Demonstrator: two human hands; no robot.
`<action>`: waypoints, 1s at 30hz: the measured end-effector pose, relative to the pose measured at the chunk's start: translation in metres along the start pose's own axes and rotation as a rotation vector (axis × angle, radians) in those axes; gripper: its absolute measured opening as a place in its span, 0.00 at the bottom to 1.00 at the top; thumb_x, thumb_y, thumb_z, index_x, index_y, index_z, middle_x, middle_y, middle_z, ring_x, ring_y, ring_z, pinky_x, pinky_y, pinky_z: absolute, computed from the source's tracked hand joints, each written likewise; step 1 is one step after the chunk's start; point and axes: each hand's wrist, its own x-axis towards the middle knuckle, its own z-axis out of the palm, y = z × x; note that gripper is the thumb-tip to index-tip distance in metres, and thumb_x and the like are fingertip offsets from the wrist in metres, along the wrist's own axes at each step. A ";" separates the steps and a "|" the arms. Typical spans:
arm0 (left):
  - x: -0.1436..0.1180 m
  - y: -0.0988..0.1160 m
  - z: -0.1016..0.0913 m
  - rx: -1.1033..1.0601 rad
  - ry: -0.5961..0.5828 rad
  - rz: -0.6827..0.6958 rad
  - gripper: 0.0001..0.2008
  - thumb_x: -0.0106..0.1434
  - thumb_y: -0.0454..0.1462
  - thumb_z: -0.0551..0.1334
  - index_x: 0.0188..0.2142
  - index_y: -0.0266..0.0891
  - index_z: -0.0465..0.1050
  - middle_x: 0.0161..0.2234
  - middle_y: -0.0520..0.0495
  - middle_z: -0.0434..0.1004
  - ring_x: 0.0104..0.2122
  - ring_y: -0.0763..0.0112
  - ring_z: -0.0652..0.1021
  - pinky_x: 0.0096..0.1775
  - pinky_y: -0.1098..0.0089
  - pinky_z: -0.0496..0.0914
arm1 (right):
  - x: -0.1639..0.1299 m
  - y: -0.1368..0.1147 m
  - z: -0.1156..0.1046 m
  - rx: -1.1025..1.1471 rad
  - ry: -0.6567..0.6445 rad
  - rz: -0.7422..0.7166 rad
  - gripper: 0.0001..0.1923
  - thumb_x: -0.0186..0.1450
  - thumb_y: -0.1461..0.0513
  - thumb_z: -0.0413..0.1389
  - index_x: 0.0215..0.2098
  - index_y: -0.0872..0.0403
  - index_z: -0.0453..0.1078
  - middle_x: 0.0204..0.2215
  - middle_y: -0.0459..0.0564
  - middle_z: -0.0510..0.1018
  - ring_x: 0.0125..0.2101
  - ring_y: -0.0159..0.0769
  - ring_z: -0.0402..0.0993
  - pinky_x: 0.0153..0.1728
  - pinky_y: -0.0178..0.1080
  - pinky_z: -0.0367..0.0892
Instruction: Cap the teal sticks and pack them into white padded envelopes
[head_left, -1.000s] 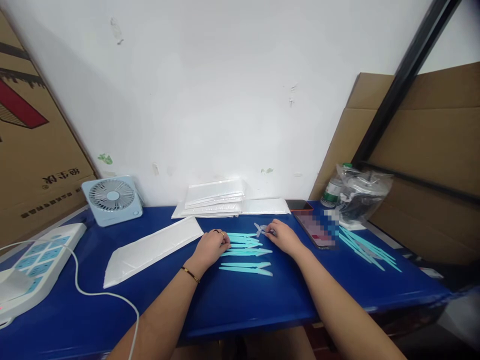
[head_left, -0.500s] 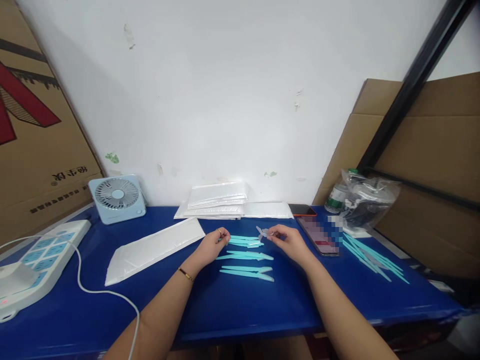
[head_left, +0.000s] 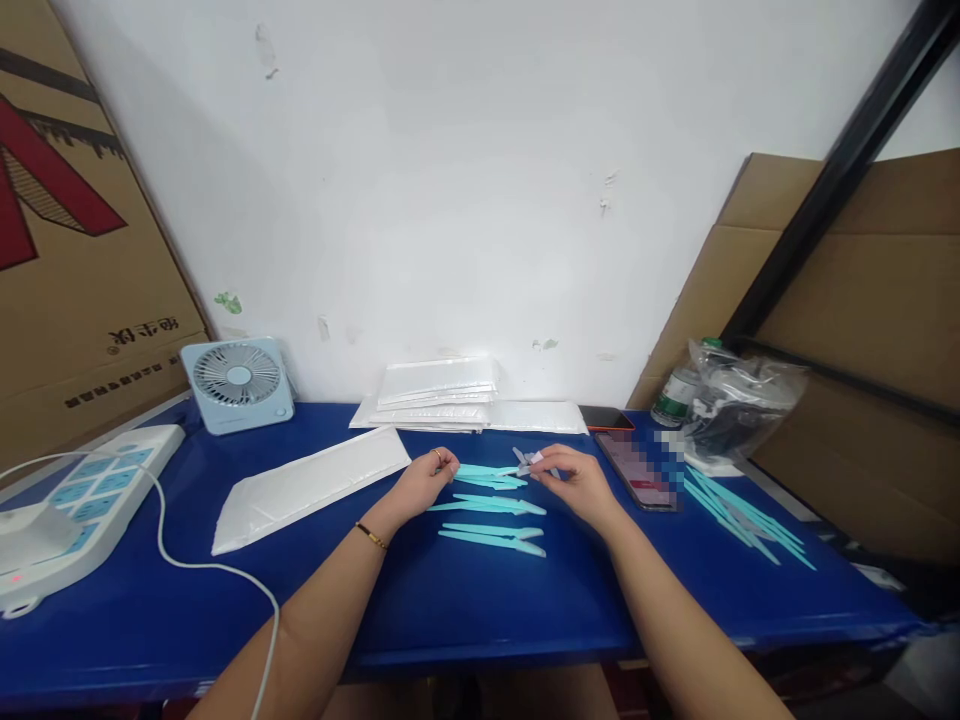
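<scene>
My left hand (head_left: 427, 484) is closed in a pinch on the handle end of a turquoise eyebrow razor (head_left: 484, 470). Its head points right, toward my right hand (head_left: 576, 486). The right thumb and fingers are pinched around a small translucent piece, seemingly a blade cover (head_left: 524, 460), touching or very close to the razor's head. Just below the held razor lie more turquoise razors (head_left: 487, 505), and nearer me is another pair (head_left: 491, 539) whose heads spread apart. Fingers partly hide the small clear parts.
White padded mailers (head_left: 435, 388) are stacked by the wall; a single mailer (head_left: 311, 490) lies left. A fan (head_left: 238, 385), power strip (head_left: 97, 500) and white cable (head_left: 217, 567) occupy the left side. At right are a phone (head_left: 637, 470), more turquoise razors (head_left: 746, 515) and a plastic bag (head_left: 742, 405).
The view has shifted slightly. My right hand has moved a little left with the translucent piece, closer to the head of the razor. My left hand keeps its pinch.
</scene>
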 end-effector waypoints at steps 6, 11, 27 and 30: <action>0.001 -0.001 0.004 -0.013 -0.054 0.042 0.11 0.62 0.43 0.50 0.32 0.38 0.63 0.27 0.53 0.65 0.27 0.75 0.65 0.31 0.73 0.62 | 0.000 -0.006 0.017 0.030 -0.060 -0.012 0.07 0.59 0.58 0.57 0.30 0.50 0.77 0.32 0.50 0.78 0.35 0.37 0.74 0.37 0.39 0.69; -0.002 0.003 0.004 0.123 -0.067 0.054 0.14 0.62 0.45 0.51 0.32 0.38 0.67 0.28 0.51 0.69 0.29 0.72 0.69 0.32 0.71 0.64 | 0.000 -0.003 0.010 0.061 -0.161 -0.003 0.06 0.56 0.57 0.60 0.30 0.50 0.77 0.36 0.50 0.77 0.37 0.37 0.73 0.39 0.39 0.69; 0.005 -0.002 0.004 0.491 0.065 0.057 0.10 0.61 0.41 0.55 0.31 0.40 0.73 0.33 0.46 0.73 0.38 0.63 0.70 0.39 0.67 0.62 | -0.002 0.047 -0.009 -0.382 -0.133 0.395 0.09 0.57 0.56 0.55 0.26 0.53 0.73 0.22 0.47 0.75 0.25 0.35 0.71 0.26 0.34 0.62; 0.002 0.004 0.003 0.458 0.042 0.114 0.13 0.62 0.44 0.54 0.33 0.42 0.74 0.34 0.47 0.74 0.39 0.64 0.69 0.40 0.67 0.61 | -0.001 0.045 -0.011 -0.215 -0.132 0.413 0.14 0.59 0.53 0.53 0.34 0.53 0.74 0.21 0.46 0.76 0.23 0.34 0.72 0.26 0.34 0.63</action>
